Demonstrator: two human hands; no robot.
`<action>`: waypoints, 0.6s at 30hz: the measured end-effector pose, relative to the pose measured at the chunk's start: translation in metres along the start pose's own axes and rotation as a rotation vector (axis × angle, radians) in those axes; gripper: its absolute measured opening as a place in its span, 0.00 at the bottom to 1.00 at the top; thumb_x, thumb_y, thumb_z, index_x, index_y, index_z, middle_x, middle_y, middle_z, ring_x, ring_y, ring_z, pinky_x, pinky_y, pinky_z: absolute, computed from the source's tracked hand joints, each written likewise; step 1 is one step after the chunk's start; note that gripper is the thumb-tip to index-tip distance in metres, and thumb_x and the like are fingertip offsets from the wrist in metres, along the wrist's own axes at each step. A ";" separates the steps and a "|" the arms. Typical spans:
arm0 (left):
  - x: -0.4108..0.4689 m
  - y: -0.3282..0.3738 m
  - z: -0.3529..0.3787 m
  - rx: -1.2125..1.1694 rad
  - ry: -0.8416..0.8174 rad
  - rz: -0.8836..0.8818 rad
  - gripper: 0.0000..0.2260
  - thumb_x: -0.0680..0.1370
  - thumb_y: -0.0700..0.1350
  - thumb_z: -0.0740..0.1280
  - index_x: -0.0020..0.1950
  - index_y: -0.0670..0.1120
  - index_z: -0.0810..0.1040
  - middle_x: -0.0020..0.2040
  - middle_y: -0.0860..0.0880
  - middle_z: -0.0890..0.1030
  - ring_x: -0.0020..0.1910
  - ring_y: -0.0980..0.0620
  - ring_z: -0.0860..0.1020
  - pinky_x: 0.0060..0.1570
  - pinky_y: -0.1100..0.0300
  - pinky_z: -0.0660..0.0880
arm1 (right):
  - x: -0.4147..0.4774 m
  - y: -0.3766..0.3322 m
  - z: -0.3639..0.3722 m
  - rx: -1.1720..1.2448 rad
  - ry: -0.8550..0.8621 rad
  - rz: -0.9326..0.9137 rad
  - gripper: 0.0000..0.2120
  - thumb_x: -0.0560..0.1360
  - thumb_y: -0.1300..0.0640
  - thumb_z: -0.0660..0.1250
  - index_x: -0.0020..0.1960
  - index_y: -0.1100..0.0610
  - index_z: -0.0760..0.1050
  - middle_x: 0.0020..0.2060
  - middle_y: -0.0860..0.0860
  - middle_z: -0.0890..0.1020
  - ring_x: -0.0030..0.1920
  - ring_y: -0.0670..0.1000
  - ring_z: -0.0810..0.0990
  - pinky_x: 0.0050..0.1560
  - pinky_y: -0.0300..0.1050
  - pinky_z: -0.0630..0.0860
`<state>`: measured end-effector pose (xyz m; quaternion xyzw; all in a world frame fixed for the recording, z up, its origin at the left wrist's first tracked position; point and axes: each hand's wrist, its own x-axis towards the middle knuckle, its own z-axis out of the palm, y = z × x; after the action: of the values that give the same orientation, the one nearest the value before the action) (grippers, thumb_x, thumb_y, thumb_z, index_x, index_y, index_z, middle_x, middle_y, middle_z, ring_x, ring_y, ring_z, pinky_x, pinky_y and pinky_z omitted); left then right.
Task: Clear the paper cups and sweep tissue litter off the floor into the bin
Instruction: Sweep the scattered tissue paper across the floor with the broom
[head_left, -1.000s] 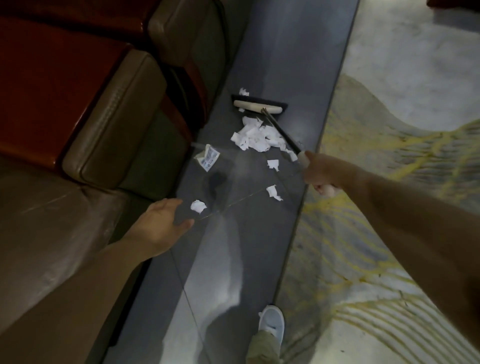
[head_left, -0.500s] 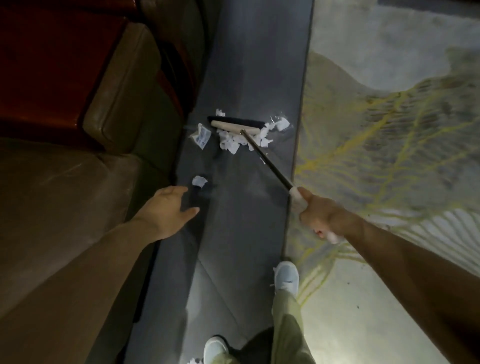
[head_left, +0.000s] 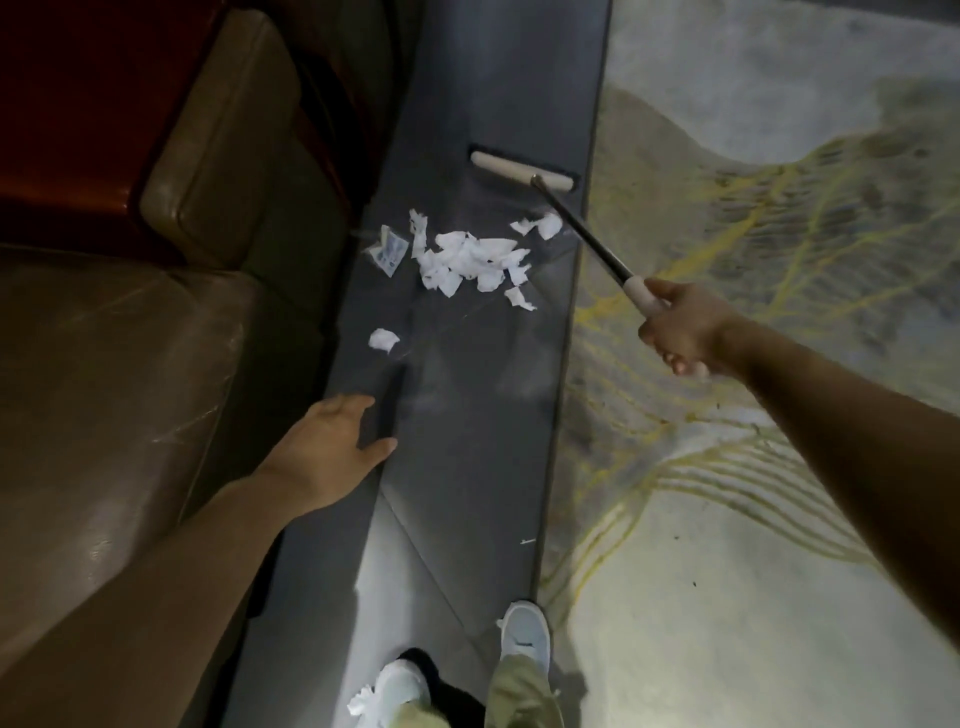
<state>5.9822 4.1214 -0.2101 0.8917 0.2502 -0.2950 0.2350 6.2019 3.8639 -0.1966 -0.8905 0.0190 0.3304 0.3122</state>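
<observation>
Sweeping a dark tiled strip between sofa and patterned carpet.
Right hand (head_left: 685, 327) grips the broom (head_left: 524, 170) handle; left hand (head_left: 332, 452) hangs loose, empty; tissue scraps (head_left: 470, 260) lie heaped on grey floor (head_left: 467, 467) just short of the broom head, beside brown sofa (head_left: 130, 364), near carpet (head_left: 779, 182).

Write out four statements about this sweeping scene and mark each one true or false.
1. The right hand grips the broom handle. True.
2. The left hand holds a paper cup. False: it is open and holds nothing.
3. The broom head sits beyond the tissue pile, apart from it. True.
4. The tissue pile lies in a dustpan. False: it lies on the dark floor strip.
</observation>
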 end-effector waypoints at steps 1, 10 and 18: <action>0.000 0.001 0.002 -0.004 0.003 -0.008 0.30 0.78 0.55 0.62 0.76 0.46 0.56 0.75 0.47 0.61 0.75 0.48 0.57 0.72 0.53 0.59 | 0.004 -0.002 -0.005 -0.015 -0.002 0.006 0.28 0.78 0.64 0.57 0.76 0.48 0.58 0.28 0.56 0.71 0.23 0.51 0.67 0.18 0.32 0.63; -0.005 -0.002 0.001 0.003 -0.027 -0.089 0.30 0.79 0.55 0.61 0.77 0.47 0.56 0.76 0.47 0.60 0.75 0.49 0.56 0.73 0.53 0.58 | 0.019 0.014 0.013 0.133 -0.202 0.147 0.28 0.77 0.70 0.55 0.75 0.58 0.55 0.29 0.56 0.69 0.25 0.52 0.66 0.21 0.39 0.65; -0.007 0.012 -0.003 -0.051 0.030 -0.055 0.29 0.78 0.54 0.62 0.76 0.46 0.58 0.74 0.46 0.63 0.73 0.47 0.61 0.71 0.49 0.62 | -0.048 0.014 0.056 0.308 -0.279 0.151 0.31 0.76 0.69 0.54 0.75 0.47 0.58 0.27 0.53 0.68 0.16 0.45 0.62 0.20 0.31 0.61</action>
<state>5.9853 4.1114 -0.2001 0.8826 0.2854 -0.2815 0.2455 6.1291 3.8762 -0.2086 -0.7740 0.0927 0.4661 0.4184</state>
